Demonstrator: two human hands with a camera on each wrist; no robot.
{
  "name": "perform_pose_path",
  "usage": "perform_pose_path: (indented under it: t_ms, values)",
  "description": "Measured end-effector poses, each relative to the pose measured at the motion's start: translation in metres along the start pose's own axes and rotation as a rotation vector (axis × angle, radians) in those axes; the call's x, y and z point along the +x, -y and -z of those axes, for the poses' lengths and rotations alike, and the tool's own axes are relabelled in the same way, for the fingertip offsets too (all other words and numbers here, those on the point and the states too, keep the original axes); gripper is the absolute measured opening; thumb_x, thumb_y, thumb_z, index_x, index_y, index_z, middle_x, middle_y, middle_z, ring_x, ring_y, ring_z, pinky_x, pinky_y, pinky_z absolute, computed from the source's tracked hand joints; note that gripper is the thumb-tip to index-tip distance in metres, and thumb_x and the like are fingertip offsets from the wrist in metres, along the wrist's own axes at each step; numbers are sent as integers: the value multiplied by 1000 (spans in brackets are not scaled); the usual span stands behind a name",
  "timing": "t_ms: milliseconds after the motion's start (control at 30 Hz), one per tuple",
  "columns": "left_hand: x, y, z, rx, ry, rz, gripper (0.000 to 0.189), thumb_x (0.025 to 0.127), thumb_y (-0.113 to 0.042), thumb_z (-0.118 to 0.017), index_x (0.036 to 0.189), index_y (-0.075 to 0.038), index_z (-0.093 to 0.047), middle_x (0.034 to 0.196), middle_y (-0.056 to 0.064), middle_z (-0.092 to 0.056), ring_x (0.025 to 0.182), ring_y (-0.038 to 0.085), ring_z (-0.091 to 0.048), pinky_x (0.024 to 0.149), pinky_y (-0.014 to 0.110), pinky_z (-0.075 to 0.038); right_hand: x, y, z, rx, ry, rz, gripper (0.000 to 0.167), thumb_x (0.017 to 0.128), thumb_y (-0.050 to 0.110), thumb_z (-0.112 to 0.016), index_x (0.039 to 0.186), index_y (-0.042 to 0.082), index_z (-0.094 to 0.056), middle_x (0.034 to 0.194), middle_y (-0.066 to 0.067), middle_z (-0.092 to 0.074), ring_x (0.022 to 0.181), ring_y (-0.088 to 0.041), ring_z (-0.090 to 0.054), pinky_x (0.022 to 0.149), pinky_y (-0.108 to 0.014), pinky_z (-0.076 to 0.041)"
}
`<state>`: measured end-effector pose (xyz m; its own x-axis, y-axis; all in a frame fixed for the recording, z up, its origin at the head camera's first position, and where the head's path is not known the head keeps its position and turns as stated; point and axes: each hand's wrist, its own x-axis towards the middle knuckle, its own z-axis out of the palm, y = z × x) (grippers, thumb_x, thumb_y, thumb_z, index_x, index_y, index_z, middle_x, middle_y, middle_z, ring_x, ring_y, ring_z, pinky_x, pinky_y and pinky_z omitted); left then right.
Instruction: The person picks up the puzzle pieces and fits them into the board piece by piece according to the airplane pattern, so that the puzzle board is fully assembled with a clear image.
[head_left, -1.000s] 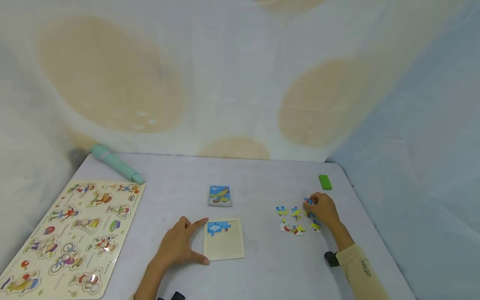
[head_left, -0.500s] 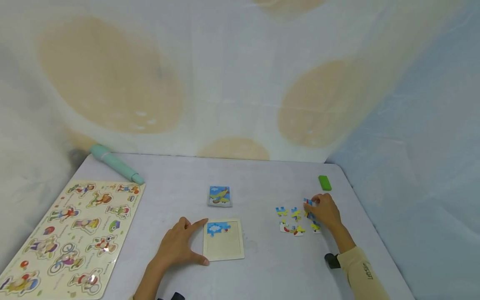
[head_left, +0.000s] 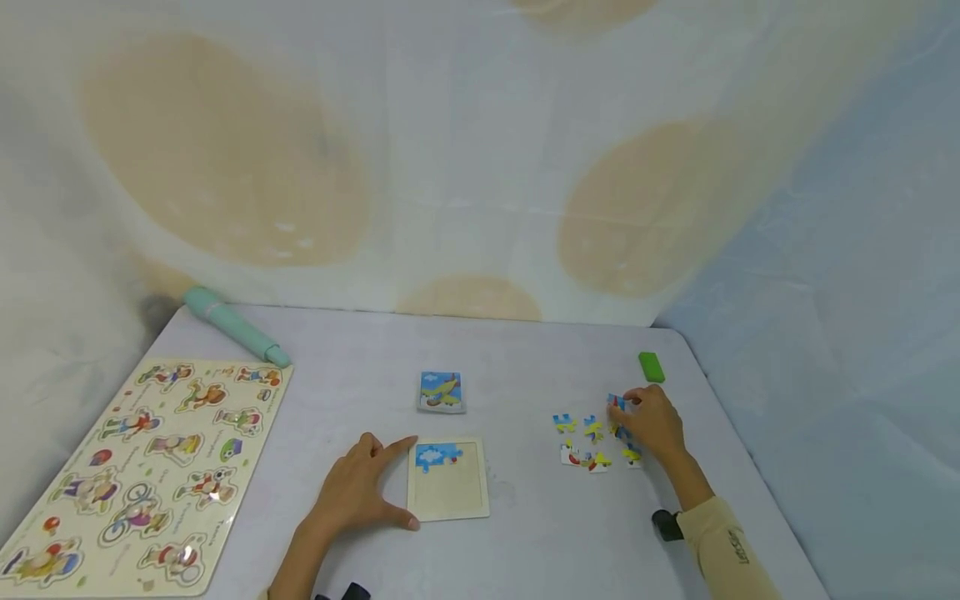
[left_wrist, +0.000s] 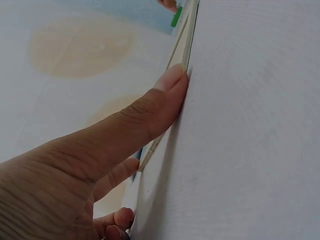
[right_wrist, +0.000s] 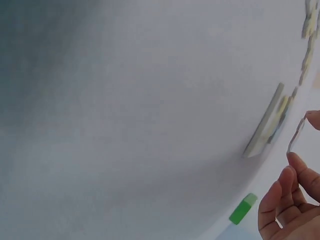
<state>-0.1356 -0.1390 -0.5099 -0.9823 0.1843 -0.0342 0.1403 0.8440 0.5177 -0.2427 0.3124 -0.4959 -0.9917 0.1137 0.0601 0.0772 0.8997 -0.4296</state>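
Observation:
My left hand grips the left side of a square wooden puzzle tray, thumb at its near left corner and index finger at its far left corner. Joined blue sky pieces fill part of the tray's upper left. In the left wrist view, the thumb presses along the tray's edge. At the right, my right hand pinches a small blue and red puzzle piece between thumb and fingertips; the right wrist view shows this piece edge-on. Several loose puzzle pieces lie beside that hand.
Behind the tray lies a small square airplane picture. A green block sits at the back right. On the left lie a large picture puzzle board and a mint-green cylindrical object. Fabric walls enclose the table.
My right hand stays over the loose pieces, shifting only slightly, with the blue and red piece at its fingertips. The left hand and the tray have not moved.

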Motion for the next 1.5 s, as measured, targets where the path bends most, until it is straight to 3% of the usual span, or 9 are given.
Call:
perform_pose_path:
  t_ms: [333,567,867,1200,1500]
  values:
    - [0,0,1,-6,13,5,112,41,-61,-93,142,-32,-55,93,1,-37,75,17,-35,66,31,-27,-13,23,2,27,-22,125,42,84,30,-78,108,-3,-68,102,-17,-57,82,-25,-53,61,-29,-41]
    - [0,1,0,8,3,-5,113,40,-62,-93,142,-32,-55,93,1,-37,75,16,-35,65,31,-27,-24,44,-5,59,-12,189,40,82,31,-80,106,1,-70,99,-11,-56,77,-19,-50,59,-27,-38]
    - [-1,0,2,2,3,-6,112,41,-60,-94,142,-31,-55,92,1,-37,74,17,-35,65,31,-26,-44,81,-14,149,-9,329,34,77,27,-82,99,4,-73,94,-9,-57,70,-12,-47,53,-25,-38]
    - [1,-1,1,-1,10,-6,110,43,-58,-95,142,-31,-55,93,1,-36,76,17,-35,65,31,-27,-67,120,-25,121,5,387,30,73,26,-84,94,10,-73,90,0,-54,71,-10,-47,53,-23,-37]
    - [0,-1,3,2,6,-2,111,42,-58,-94,142,-31,-55,92,1,-36,75,17,-35,64,31,-27,-80,154,-44,52,52,497,32,72,31,-87,93,11,-73,90,3,-56,69,-5,-47,55,-20,-38]
